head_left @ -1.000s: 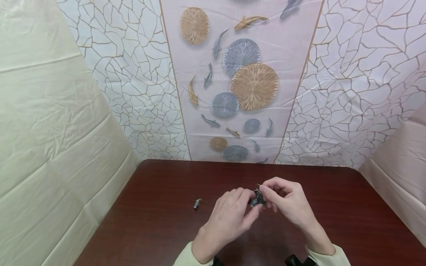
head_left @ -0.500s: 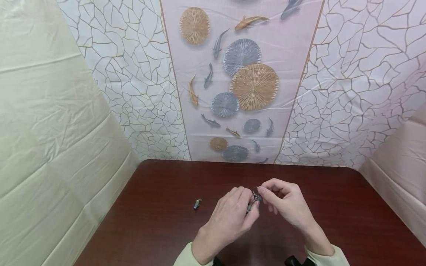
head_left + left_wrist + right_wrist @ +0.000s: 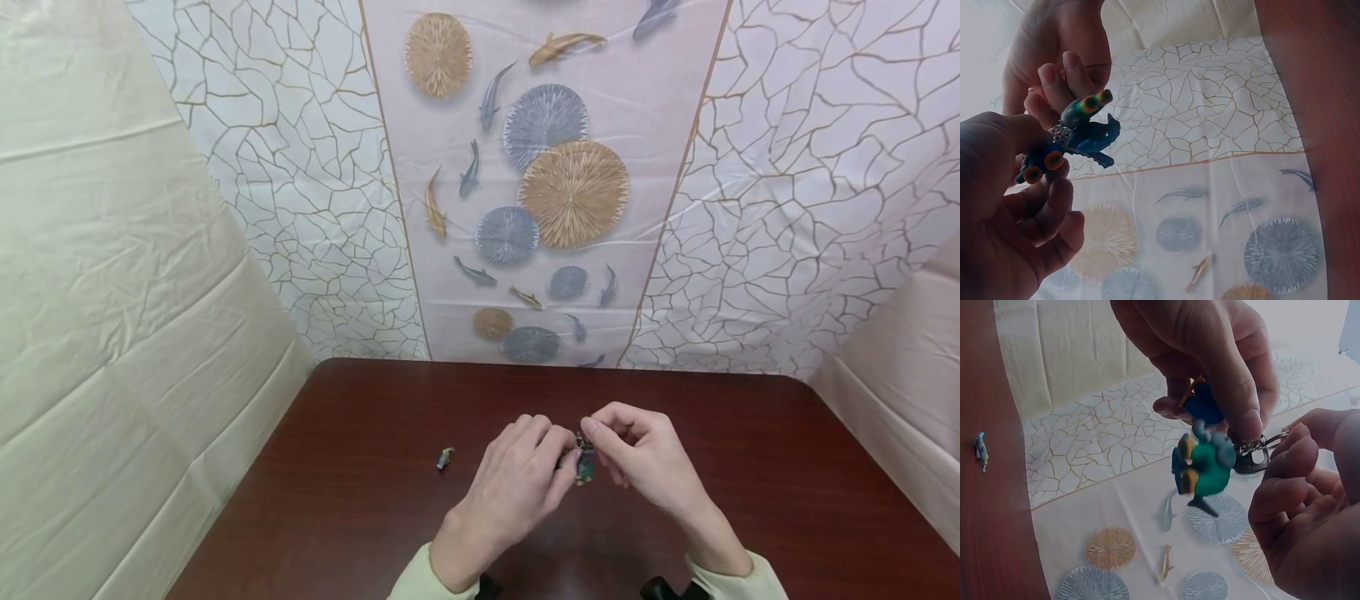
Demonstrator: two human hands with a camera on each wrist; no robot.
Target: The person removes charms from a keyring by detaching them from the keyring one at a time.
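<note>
Lying left of the fingers (image 3: 531, 430): one figurine (image 3: 445, 458); left hand (image 3: 513, 482) pinches figurine cluster (image 3: 1213, 470), fingers hiding count; right hand (image 3: 641, 450) pinches one metal ring (image 3: 1277, 437).

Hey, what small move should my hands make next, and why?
Perhaps gently pry the shiny metal ring hardware with your right hand, since it pinches that while your left hand holds the small blue figurine. The rounded green figurine hangs between your hands, and a small grey-blue figurine lies loose.

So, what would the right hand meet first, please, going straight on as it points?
Past the metal fitting it pinches, the right hand would likely meet the left hand; depth is unclear.
</note>
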